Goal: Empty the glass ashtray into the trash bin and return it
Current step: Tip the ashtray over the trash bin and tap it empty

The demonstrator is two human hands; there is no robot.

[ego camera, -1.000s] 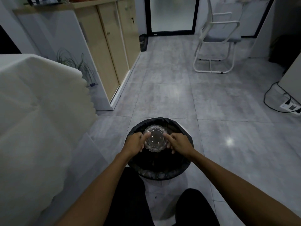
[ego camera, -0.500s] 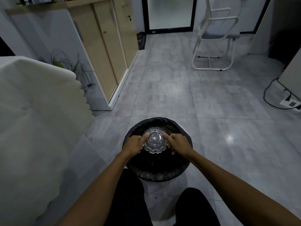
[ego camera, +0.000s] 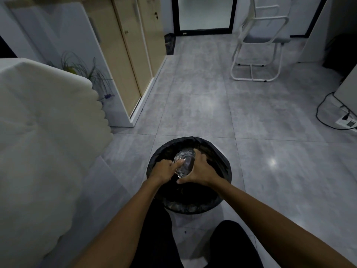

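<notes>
The glass ashtray [ego camera: 184,162] is held tilted on its side above the open mouth of the round trash bin [ego camera: 222,161], which is lined with a black bag. My right hand [ego camera: 201,169] wraps around the ashtray's right side, thumb toward me. My left hand [ego camera: 164,168] grips its left edge with the fingers curled on the rim. The ashtray's inside is turned away from me, so its contents are hidden. The bin's dark inside shows nothing I can make out.
A white padded seat [ego camera: 44,136] fills the left side. Wooden cabinets [ego camera: 133,55] and a plant [ego camera: 85,72] stand beyond it. A white folding chair [ego camera: 258,45] is at the far right, a power strip with cable [ego camera: 345,122] at the right edge. Grey floor tiles surround the bin.
The ashtray was held level between both hands; now it is tipped onto its side over the bin, with my right hand turned over it. The view has shifted slightly downward.
</notes>
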